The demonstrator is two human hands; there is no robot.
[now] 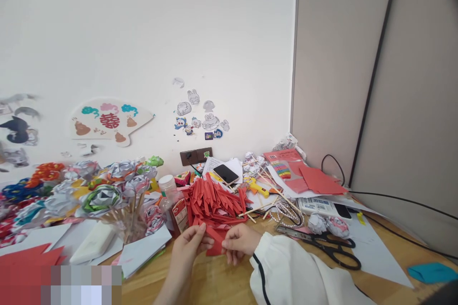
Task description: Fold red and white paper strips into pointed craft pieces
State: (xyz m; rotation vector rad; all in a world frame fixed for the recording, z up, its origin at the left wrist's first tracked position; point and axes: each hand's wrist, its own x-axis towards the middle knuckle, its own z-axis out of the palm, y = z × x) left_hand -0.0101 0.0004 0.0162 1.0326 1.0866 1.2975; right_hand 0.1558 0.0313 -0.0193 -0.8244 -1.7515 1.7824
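Observation:
A piece of red paper (215, 239) is stretched between my two hands, just above the wooden table. My left hand (191, 244) pinches its left edge between thumb and fingers. At the right edge, my right hand (240, 243) grips it the same way, a white sleeve behind the wrist. Right behind my hands lies a heap of folded red paper strips (214, 200). A red and white box (180, 217) and a clear jar with a white lid (167, 190) stand to the left of the heap.
Black-handled scissors (332, 245) and a string of beads (288, 214) lie to the right. A phone (226, 174) and a yellow glue gun (258, 188) are behind the heap. Crumpled paper flowers (102, 198) and wooden sticks (130, 217) crowd the left. Red sheets (320, 179) lie at the back right.

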